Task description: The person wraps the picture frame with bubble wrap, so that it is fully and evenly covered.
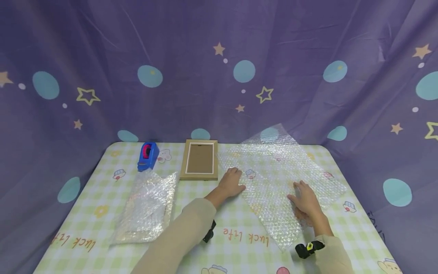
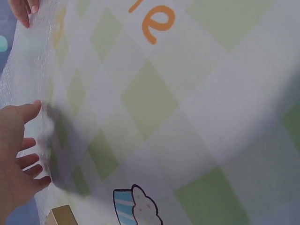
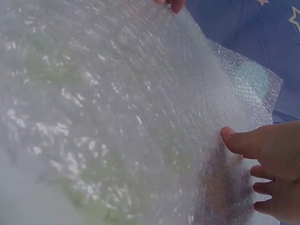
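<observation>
The loose bubble wrap (image 1: 273, 167) lies aslant beneath the right hand (image 1: 307, 201), the left hand (image 1: 231, 183) at its left edge; both hands' fingers are apart.

A checked table (image 1: 246, 258) fills the lower picture. A tape dispenser (image 1: 148, 158) and wrapped packet (image 1: 147, 209) lie left, a picture frame (image 1: 201, 160) mid-picture, bubble wrap (image 1: 267, 194) right (one corner overshooting the far edge).

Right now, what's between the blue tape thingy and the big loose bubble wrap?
The tan frame lies between the blue tape dispenser and the loose bubble wrap; the head view shows it.
</observation>
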### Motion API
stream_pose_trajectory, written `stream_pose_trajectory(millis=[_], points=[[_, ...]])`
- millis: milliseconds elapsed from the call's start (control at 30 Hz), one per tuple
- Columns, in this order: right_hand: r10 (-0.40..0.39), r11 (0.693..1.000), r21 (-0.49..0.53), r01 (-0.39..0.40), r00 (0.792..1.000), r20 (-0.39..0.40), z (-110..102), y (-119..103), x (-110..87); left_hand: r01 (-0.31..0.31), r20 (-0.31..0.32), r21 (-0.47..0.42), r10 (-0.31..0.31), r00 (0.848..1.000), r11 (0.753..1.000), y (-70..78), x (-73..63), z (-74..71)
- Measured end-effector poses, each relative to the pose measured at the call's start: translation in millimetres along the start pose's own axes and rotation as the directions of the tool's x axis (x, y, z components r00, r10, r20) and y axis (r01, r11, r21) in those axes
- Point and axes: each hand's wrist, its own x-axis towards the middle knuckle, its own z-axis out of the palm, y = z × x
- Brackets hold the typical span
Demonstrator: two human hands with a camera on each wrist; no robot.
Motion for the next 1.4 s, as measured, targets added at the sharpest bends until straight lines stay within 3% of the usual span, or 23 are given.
stream_pose_trajectory(millis=[133, 300, 400, 500, 667, 833, 1133, 1267, 1300, 1333, 1400], points=[[0.014, 1.000, 0.008, -0.014, 1.000, 0.015, -2, 0, 0.9, 0.001, -0.002, -0.014, -0.001, 1.000, 1.000, -0.5, -0.7, -1.6], [0.053, 0.998, 0.027, -0.054, 0.998, 0.020, -9, -7, 4.0, -0.003, -0.028, -0.032, 0.002, 1.000, 0.999, -4.6, -5.3, -14.8], [0.044, 0.998, 0.055, -0.044, 0.999, -0.006, -13, -15, 7.8, 0.026, -0.055, -0.075, -0.030, 0.998, 0.997, -13.1, -8.5, -26.4], [0.012, 0.996, 0.092, -0.010, 1.000, -0.022, -16, -32, 17.0, 0.091, -0.090, -0.138, -0.104, 0.990, 0.986, -30.3, -14.8, -40.8], [-0.041, 0.981, 0.188, 0.046, 0.999, -0.031, -14, -64, 37.3, 0.193, -0.144, -0.280, -0.240, 0.960, 0.940, -65.9, -25.9, -65.7], [-0.142, 0.942, 0.291, 0.169, 0.984, -0.110, -2, -101, 61.2, 0.313, -0.146, -0.331, -0.376, 0.915, 0.890, -104.7, -35.5, -84.8], [-0.141, 0.903, 0.397, 0.166, 0.986, -0.091, 37, -184, 87.7, 0.457, -0.071, -0.443, -0.538, 0.840, 0.771, -155.7, -37.7, -88.0], [-0.142, 0.861, 0.493, 0.127, 0.990, -0.008, 57, -204, 98.8, 0.474, -0.073, -0.434, -0.554, 0.829, 0.766, -167.2, -34.6, -86.4], [-0.161, 0.839, 0.527, 0.133, 0.987, 0.007, 61, -207, 100.0, 0.472, -0.074, -0.437, -0.554, 0.829, 0.765, -168.5, -34.0, -86.9], [-0.206, 0.794, 0.585, 0.162, 0.979, 0.008, 73, -202, 109.3, 0.471, -0.072, -0.438, -0.552, 0.831, 0.766, -169.0, -33.2, -87.6], [-0.210, 0.767, 0.628, 0.131, 0.976, 0.054, 82, -204, 116.9, 0.476, -0.059, -0.438, -0.552, 0.831, 0.763, -169.0, -32.3, -89.7]])
